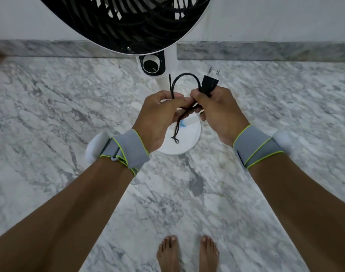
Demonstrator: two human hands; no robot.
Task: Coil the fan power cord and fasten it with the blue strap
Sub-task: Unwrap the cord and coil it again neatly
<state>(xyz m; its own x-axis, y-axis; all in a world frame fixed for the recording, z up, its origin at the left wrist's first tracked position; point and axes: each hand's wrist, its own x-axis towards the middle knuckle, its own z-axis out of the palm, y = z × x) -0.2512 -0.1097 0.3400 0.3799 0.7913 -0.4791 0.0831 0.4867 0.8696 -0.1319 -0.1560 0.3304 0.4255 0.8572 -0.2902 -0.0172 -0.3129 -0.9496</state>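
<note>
The black power cord [184, 76] arches in a small loop above my two hands. My right hand [217, 110] grips the cord just below the black two-pin plug [210, 82], which points up and away. My left hand [160, 112] pinches the other side of the loop, and several strands hang down between the hands. A bit of the blue strap [183, 124] shows below my fingers, over the fan's white round base [189, 138]. How the strap sits on the cord is hidden.
The white pedestal fan stands right in front, its black grille [126, 22] at the top and a control dial [151, 65] on the pole. Grey marble floor [187, 193] lies all around, with a marble skirting at the wall. My bare feet [187, 254] stand at the bottom.
</note>
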